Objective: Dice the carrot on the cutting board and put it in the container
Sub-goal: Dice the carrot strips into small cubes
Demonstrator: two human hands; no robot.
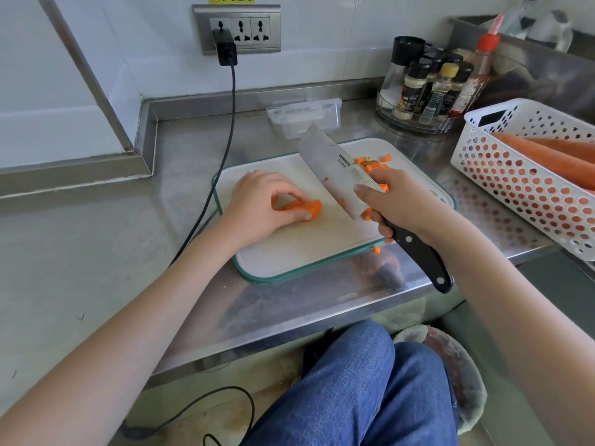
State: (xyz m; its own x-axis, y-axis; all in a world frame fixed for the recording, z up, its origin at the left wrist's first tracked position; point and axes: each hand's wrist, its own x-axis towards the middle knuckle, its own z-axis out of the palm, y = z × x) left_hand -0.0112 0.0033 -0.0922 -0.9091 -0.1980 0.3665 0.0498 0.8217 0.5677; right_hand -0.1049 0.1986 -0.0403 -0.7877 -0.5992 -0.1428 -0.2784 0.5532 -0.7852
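Observation:
A white cutting board (pixel 299 249) with a teal rim lies on the steel counter. My left hand (pixel 257 204) grips a piece of carrot (pixel 304 208) on the board's left part, fingers curled over it. My right hand (pixel 394 204) holds a cleaver (pixel 335 170) by its black handle, the blade lifted and tilted above the board, apart from the carrot. Diced carrot bits (pixel 373 162) lie heaped at the board's far right, partly behind the blade. One bit (pixel 376 250) sits at the board's near edge. A clear plastic container (pixel 306 119) stands behind the board.
A white perforated basket (pixel 521 185) holding whole carrots (pixel 557 156) stands at the right. A rack of spice bottles (pixel 428 88) sits at the back right. A black cable (pixel 206 201) runs from the wall socket down past the board's left side. A bin (pixel 457 365) stands below.

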